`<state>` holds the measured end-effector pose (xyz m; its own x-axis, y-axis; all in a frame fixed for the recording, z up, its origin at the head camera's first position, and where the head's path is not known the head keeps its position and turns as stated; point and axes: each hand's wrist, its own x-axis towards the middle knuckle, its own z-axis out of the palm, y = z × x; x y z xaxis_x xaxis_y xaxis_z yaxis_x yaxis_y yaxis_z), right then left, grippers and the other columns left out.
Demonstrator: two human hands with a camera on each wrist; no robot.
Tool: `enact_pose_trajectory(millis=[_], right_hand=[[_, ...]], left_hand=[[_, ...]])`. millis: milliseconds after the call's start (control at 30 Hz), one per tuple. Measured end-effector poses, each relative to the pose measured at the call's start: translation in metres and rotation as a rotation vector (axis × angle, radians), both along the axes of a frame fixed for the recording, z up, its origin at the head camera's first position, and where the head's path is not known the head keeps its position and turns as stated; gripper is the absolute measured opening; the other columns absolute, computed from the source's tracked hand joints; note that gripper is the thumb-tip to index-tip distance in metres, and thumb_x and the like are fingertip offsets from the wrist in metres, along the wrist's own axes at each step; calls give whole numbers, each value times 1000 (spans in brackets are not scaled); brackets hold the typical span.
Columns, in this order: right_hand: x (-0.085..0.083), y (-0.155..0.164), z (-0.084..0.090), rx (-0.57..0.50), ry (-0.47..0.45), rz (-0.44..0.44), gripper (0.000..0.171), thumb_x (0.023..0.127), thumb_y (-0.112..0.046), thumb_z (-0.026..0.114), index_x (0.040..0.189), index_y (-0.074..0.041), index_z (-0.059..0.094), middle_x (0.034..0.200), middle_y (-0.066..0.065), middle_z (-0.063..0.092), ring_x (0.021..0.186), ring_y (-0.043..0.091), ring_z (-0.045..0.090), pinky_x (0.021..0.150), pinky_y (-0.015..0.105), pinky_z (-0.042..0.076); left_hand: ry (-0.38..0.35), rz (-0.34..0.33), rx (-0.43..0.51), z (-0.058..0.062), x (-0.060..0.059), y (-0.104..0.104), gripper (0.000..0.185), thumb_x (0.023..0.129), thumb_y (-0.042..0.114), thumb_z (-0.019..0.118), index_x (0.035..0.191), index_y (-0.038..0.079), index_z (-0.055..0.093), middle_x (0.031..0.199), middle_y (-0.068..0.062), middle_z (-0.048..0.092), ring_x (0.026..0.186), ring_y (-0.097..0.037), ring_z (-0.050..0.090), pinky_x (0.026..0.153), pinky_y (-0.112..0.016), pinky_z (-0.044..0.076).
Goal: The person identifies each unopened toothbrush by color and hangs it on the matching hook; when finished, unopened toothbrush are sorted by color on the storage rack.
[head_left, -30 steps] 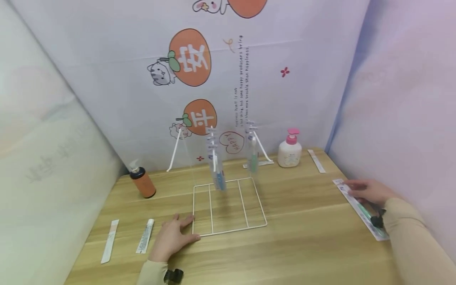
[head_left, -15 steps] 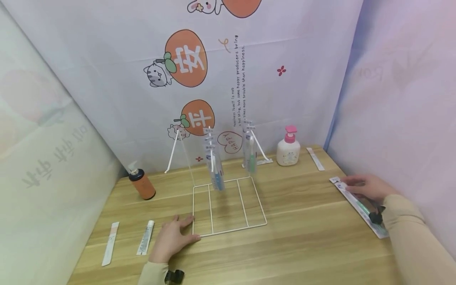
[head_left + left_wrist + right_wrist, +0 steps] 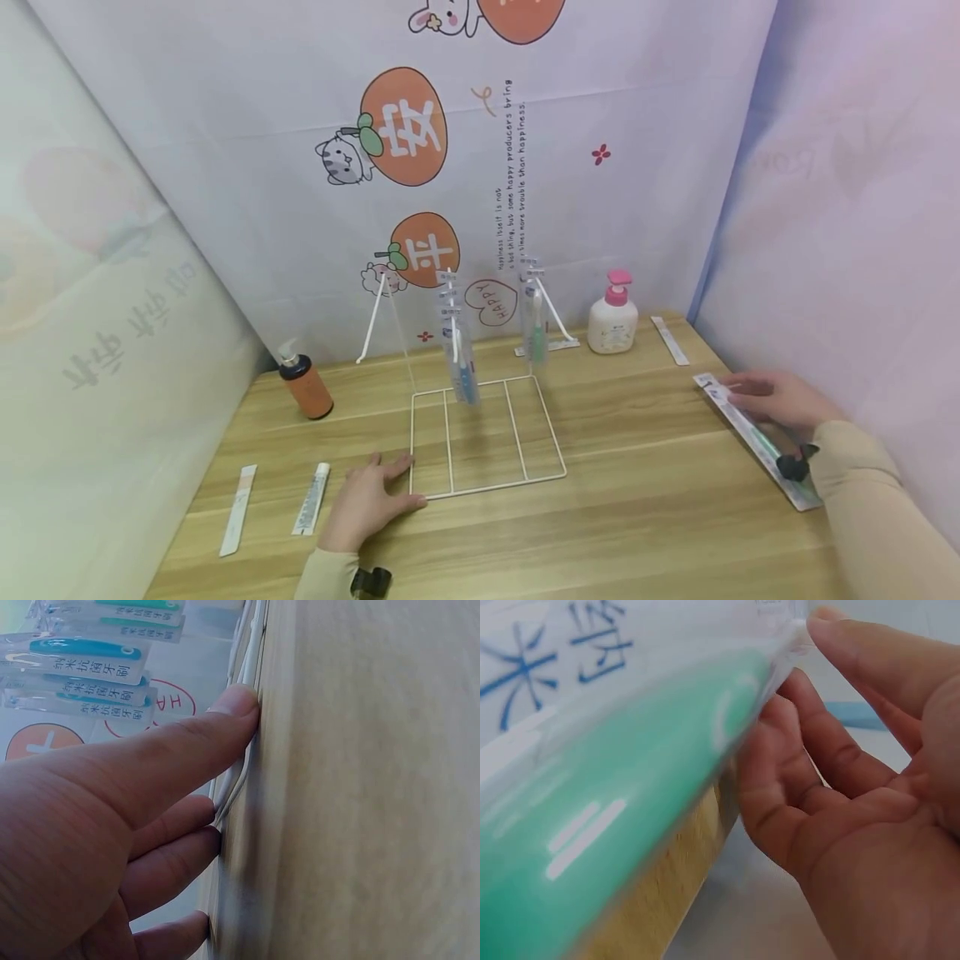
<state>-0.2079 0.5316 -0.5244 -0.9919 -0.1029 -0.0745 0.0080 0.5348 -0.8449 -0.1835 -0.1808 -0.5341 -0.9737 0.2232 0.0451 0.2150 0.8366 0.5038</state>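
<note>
A white wire display rack (image 3: 504, 484) stands on the table, its hooks pointing forward. My left hand (image 3: 367, 502) rests at its front left corner. The left wrist view shows that thumb (image 3: 234, 705) pressing the base wire, fingers stretched beside it. Several packaged blue toothbrushes (image 3: 464, 375) hang from the middle hook. Packaged green toothbrushes (image 3: 537, 333) hang from the right hook. At the table's right side my right hand (image 3: 783, 404) pinches the edge of another packaged green toothbrush (image 3: 761, 442). In the right wrist view its green handle (image 3: 630, 787) lies close to the camera.
An orange and black pump bottle (image 3: 309, 387) stands back left, a white pump bottle (image 3: 612, 323) with a pink top back right. A toothpaste tube (image 3: 311, 500) and a slim white packet (image 3: 238, 510) lie at left. Slim packets (image 3: 670, 340) also lie near the back edge.
My right hand's fingers have closed on the toothbrush package, and its far end has shifted slightly left. The left hand stays at the rack's corner. The head view has swayed a little.
</note>
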Motion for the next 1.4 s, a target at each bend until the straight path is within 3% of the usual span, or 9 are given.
enact_pose_trajectory(millis=[167, 267, 433, 567, 667, 767, 933, 1200, 1400], right_hand=[[1, -12, 7, -30, 32, -17, 59, 104, -22, 75, 150, 9, 54, 143, 36, 60, 100, 4, 69, 77, 37, 64], [1, -28, 21, 35, 91, -1, 57, 104, -24, 75, 149, 6, 57, 139, 33, 64, 100, 6, 70, 78, 35, 64], [3, -77, 66, 246, 236, -1, 50, 105, -33, 75, 146, -7, 66, 130, 24, 73, 108, 17, 71, 78, 29, 60], [14, -128, 101, 306, 392, -49, 42, 102, -32, 79, 139, -14, 74, 121, 15, 78, 105, 18, 72, 76, 23, 53], [29, -169, 122, 208, 528, -89, 36, 99, -22, 83, 133, -14, 77, 117, 12, 79, 97, 6, 71, 73, 17, 55], [42, -205, 135, 41, 655, -94, 36, 94, -4, 84, 129, -10, 79, 117, 8, 78, 93, 0, 70, 71, 15, 59], [61, -243, 147, -143, 793, -36, 46, 86, 18, 81, 128, -2, 76, 116, 5, 73, 98, 8, 71, 76, 19, 62], [79, -284, 149, -387, 894, 67, 54, 79, 35, 73, 127, 11, 72, 119, 18, 72, 100, 18, 72, 76, 29, 65], [73, -302, 141, -403, 1022, 40, 59, 71, 40, 73, 124, 13, 72, 121, 25, 70, 102, 20, 72, 77, 28, 64]], left_hand=[[-1, 4, 7, 2, 0, 1, 74, 78, 53, 94, 140, 18, 75, 147, -25, 63, 146, -53, 47, 116, -80, 29], [1, 2, 10, 3, 0, 0, 73, 78, 53, 95, 139, 17, 76, 145, -24, 65, 146, -54, 47, 115, -81, 28], [1, 1, 6, 2, 0, 0, 74, 77, 53, 95, 138, 17, 76, 143, -19, 68, 146, -54, 47, 116, -82, 25], [-1, 1, 5, 0, 1, 0, 74, 77, 52, 95, 138, 16, 76, 143, -20, 68, 145, -54, 48, 115, -82, 27], [-5, 0, 12, 0, 2, 0, 73, 77, 52, 95, 138, 16, 76, 144, -22, 67, 146, -54, 47, 116, -81, 27], [-8, -2, 16, 1, 2, 0, 74, 78, 52, 95, 139, 16, 76, 145, -22, 66, 146, -54, 47, 116, -80, 28], [-15, 0, 14, 4, 2, 1, 75, 77, 53, 95, 139, 15, 75, 145, -23, 65, 146, -54, 47, 116, -80, 29], [-13, 0, 4, 3, -1, 2, 75, 78, 53, 95, 139, 16, 75, 144, -18, 68, 147, -54, 46, 117, -81, 26], [-12, -3, 14, 3, 0, 1, 75, 78, 52, 95, 140, 15, 75, 145, -18, 67, 146, -55, 46, 116, -82, 25]])
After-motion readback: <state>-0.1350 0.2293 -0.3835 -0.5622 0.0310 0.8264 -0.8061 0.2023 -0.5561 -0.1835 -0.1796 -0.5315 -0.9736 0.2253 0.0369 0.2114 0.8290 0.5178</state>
